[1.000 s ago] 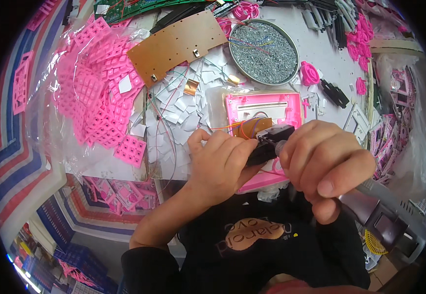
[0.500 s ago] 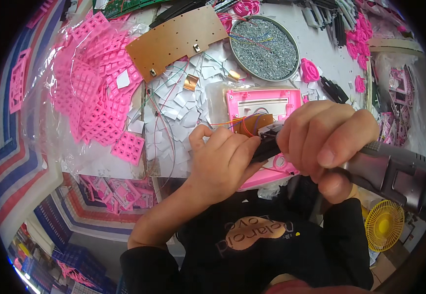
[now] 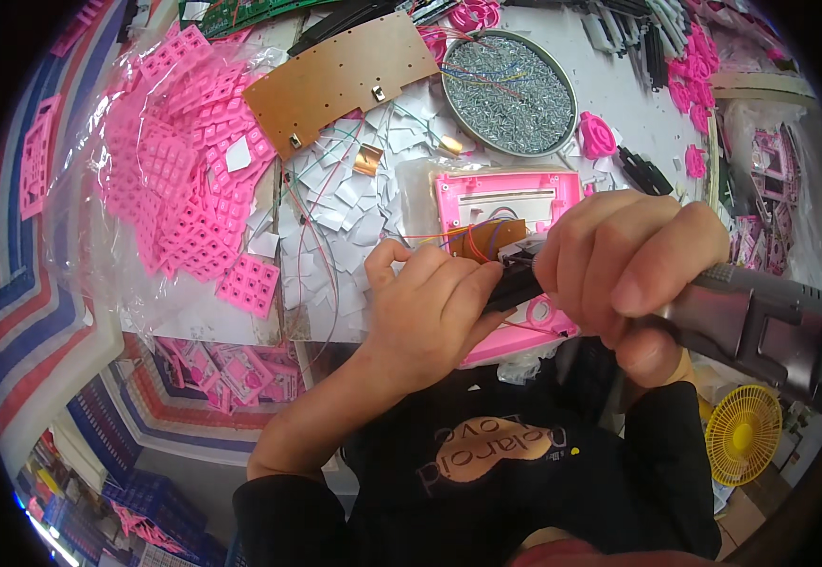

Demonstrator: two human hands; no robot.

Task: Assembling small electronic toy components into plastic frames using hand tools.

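My right hand (image 3: pixel 630 274) is closed around a grey power screwdriver (image 3: pixel 761 326), which lies across from the right; its tip is hidden by my fingers. Facing it, my left hand (image 3: pixel 434 317) pinches a black plastic part (image 3: pixel 517 286) between thumb and forefinger. The two hands almost meet over that part, and a bit of metal shows at its upper end. Beneath them a pink plastic housing (image 3: pixel 515 351) rests at the table's near edge, partly covered by my hands. Inside the housing sits a small brown circuit board (image 3: pixel 472 245) with thin coloured wires.
A round tray (image 3: pixel 575 106) of small screws stands beyond the housing. Left of it lie a large brown circuit board (image 3: pixel 345 80), scattered white paper pieces (image 3: pixel 335 189) and a heap of pink keypads (image 3: pixel 184 180) in clear plastic. A yellow fan (image 3: pixel 743 436) is low at the right.
The screwdriver's rear end has dipped very slightly, with my right hand still around it. My left hand and the black part look unmoved.
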